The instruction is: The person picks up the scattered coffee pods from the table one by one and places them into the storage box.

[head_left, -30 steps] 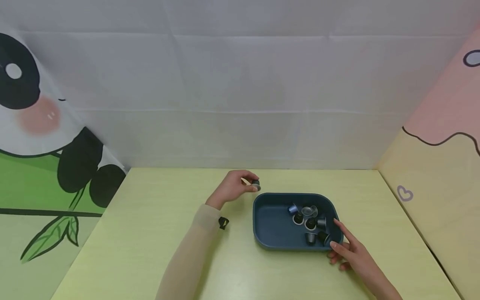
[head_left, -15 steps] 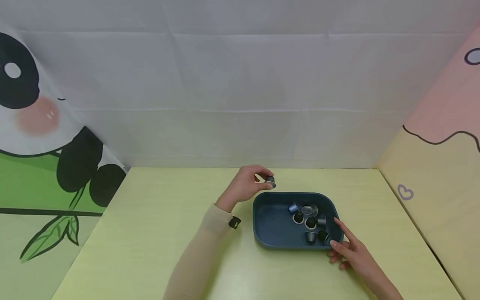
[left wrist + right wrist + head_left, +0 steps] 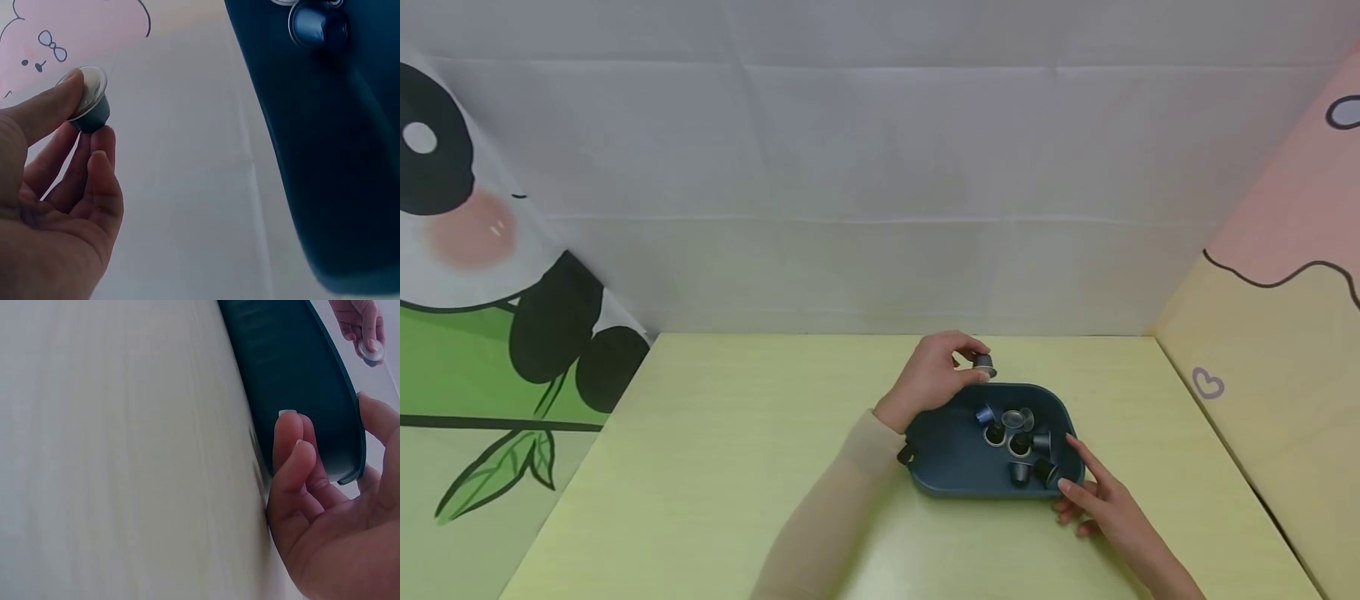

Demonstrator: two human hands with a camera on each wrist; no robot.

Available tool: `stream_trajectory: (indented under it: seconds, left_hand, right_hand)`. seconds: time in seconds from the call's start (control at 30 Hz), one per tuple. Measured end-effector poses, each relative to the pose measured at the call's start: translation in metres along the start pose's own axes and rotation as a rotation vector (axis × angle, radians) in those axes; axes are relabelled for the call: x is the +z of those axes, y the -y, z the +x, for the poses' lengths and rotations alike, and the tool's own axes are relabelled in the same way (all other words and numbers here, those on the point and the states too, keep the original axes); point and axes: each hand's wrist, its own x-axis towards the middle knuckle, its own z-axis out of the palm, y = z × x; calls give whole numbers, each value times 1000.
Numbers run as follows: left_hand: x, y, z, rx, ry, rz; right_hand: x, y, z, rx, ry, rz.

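Note:
My left hand (image 3: 928,379) pinches a dark coffee capsule (image 3: 983,361) between thumb and fingers, just beyond the back rim of a dark blue tray (image 3: 943,471). In the left wrist view the thumb presses the capsule's pale lid (image 3: 94,82) while fingers support its teal cup. My right hand (image 3: 1105,504) grips the tray's front right corner, thumb and index finger at the rim. The right wrist view shows its other fingers (image 3: 290,469) curled against the tray's outer wall. Several capsules lie in the tray's right half, including a blue one (image 3: 985,414) and a silver-lidded one (image 3: 1012,419).
The pale yellow table (image 3: 737,433) extends around the tray. A white sheet (image 3: 880,192) hangs behind it, with a panda-printed panel (image 3: 561,333) at left and a pink and cream panel (image 3: 1270,350) at right.
My left hand has moved right with the capsule, from beyond the tray's left corner to behind its middle. The right hand stays on the tray's corner, and the capsules inside lie as before.

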Motion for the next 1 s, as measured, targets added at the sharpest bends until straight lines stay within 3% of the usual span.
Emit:
stream_trajectory:
  seconds: [0.27, 0.43, 0.57, 0.7, 0.87, 1.0]
  left_hand:
    - [22, -2, 5, 48, -27, -27]
    - [36, -1, 6, 52, 12, -20]
    - [45, 1, 5, 21, 99, -24]
    - [51, 6, 5, -10, 229, -25]
    - [60, 13, 5, 25, 383, 11]
    - [65, 17, 4, 43, 467, 40]
  right_hand:
    - [-1, -1, 1, -13, 19, 3]
    - [-1, -4, 1, 1, 10, 0]
    - [-1, -4, 0, -8, 2, 0]
    - [-1, -2, 0, -16, 10, 1]
    - [0, 0, 0, 24, -12, 5]
    - [0, 0, 0, 25, -18, -1]
